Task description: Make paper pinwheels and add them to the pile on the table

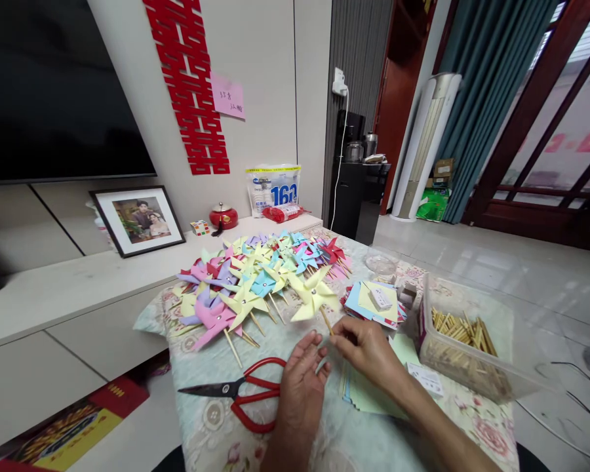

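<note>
My right hand (366,347) pinches the lower end of the wooden stick of a pale yellow paper pinwheel (313,295), which lies on the cloth-covered table (324,432). Just to its left, my left hand (299,383) rests on the cloth with fingers apart, its fingertips close to the stick and to the right hand. A heap of pink, purple, yellow and blue pinwheels (255,275) lies beyond both hands. Red-handled scissors (248,392) lie beside my left hand.
A stack of coloured paper squares (376,303) lies right of the pinwheels. A clear plastic box of wooden sticks (465,344) stands at the right edge. A small glass bowl (381,262) sits further back. A low white cabinet with a framed photo (137,219) runs along the left.
</note>
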A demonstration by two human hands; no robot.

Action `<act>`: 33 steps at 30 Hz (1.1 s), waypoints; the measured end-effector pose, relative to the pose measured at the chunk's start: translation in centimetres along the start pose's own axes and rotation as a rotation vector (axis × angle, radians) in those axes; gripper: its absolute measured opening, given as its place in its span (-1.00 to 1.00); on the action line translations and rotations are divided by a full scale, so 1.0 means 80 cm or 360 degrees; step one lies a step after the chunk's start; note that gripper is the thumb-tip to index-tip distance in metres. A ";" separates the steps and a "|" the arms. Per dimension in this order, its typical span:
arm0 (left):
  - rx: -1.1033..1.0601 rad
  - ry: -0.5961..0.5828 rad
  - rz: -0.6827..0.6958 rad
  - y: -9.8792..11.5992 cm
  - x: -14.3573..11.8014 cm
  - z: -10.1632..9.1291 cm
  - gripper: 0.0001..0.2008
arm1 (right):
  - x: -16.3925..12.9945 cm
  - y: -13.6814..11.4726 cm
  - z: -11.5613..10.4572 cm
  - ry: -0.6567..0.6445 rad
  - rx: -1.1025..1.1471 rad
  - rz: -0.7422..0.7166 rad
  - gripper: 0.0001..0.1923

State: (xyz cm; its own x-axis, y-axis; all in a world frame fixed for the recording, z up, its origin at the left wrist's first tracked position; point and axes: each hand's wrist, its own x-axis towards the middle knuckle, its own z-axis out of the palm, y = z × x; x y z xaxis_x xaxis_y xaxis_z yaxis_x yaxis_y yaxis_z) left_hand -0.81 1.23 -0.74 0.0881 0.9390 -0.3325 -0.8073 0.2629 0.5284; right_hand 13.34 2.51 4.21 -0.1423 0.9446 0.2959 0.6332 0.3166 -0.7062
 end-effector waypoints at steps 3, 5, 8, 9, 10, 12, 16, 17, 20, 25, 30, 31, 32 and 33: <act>0.0094 0.0065 -0.0037 -0.004 -0.001 0.001 -0.59 | 0.044 -0.007 -0.020 0.0052 -0.0169 0.0029 -0.86; 0.0159 0.0082 -0.0052 -0.007 -0.001 0.002 -0.58 | 0.078 -0.007 -0.033 0.0089 -0.0430 0.0127 -0.86; 0.0292 0.0060 -0.0049 -0.014 -0.001 0.002 -0.62 | 0.130 0.000 -0.048 0.0104 -0.0595 0.0225 -0.86; 0.0347 0.0048 -0.0026 -0.016 -0.001 0.002 -0.64 | 0.145 0.005 -0.050 0.0099 -0.0646 0.0271 -0.87; 0.0405 0.0039 0.0004 -0.019 0.000 0.001 -0.67 | 0.159 0.010 -0.052 0.0073 -0.0693 0.0321 -0.89; 0.0512 0.0047 0.0074 -0.025 0.003 0.001 -0.71 | 0.181 0.023 -0.051 -0.0005 -0.0791 0.0411 -0.90; 0.0668 0.0131 0.0148 -0.035 0.012 0.000 -0.75 | 0.204 0.049 -0.039 -0.0230 -0.0946 0.0541 -0.81; 0.0693 0.0141 0.0156 -0.037 0.014 0.000 -0.76 | 0.208 0.055 -0.035 -0.0277 -0.0978 0.0572 -0.74; 0.0769 0.0168 0.0147 -0.044 0.022 -0.003 -0.76 | 0.218 0.074 -0.023 -0.0366 -0.1061 0.0664 -0.65; 0.0866 0.0200 0.0158 -0.056 0.034 -0.011 -0.74 | 0.232 0.094 -0.006 -0.0415 -0.1116 0.0719 -0.66; 0.0870 0.0148 0.0155 -0.057 0.040 -0.017 -0.73 | 0.237 0.098 0.010 -0.0394 -0.1110 0.0668 -0.66; 0.0871 0.0135 0.0142 -0.057 0.040 -0.017 -0.73 | 0.238 0.098 0.012 -0.0384 -0.1104 0.0659 -0.66; 0.0869 0.0133 0.0133 -0.057 0.041 -0.017 -0.73 | 0.239 0.098 0.014 -0.0371 -0.1097 0.0650 -0.66; 0.0866 0.0142 0.0131 -0.058 0.041 -0.018 -0.73 | 0.240 0.097 0.016 -0.0357 -0.1090 0.0642 -0.65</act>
State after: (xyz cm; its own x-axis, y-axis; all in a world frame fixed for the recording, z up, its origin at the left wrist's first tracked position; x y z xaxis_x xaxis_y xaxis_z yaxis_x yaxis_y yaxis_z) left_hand 2.39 2.76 -5.36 -0.0312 0.9450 -0.3257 -0.3897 0.2886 0.8745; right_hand 14.58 23.19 3.57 0.0928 0.9922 -0.0836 0.9813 -0.1054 -0.1608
